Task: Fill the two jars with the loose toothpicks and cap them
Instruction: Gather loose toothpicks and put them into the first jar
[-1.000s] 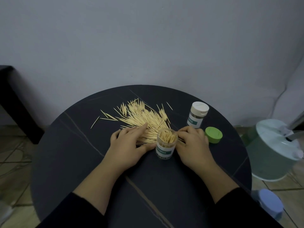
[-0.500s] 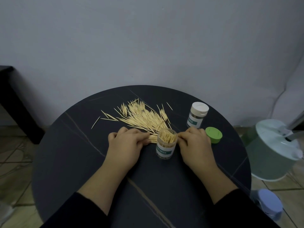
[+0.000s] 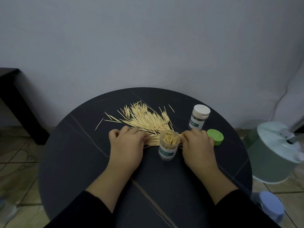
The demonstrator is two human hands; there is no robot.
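Centrally, the open jar, packed with toothpicks, stands upright on the dark round surface. Just behind it, the left hand and right hand curl their fingers round the near edge of the loose toothpicks. Rightward sit the white-capped jar and green cap.

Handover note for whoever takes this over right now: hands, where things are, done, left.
Left hand: fingers curled on the near edge of the loose toothpicks.
Right hand: fingers curled on the same bundle, just behind the open jar.
The open jar stands upright between the hands, partly filled. A green lid lies on the table beside the right hand.
Done: the second jar has its white cap on; contents unclear.
Left: most toothpicks lie loose; fill the open jar and cap it.
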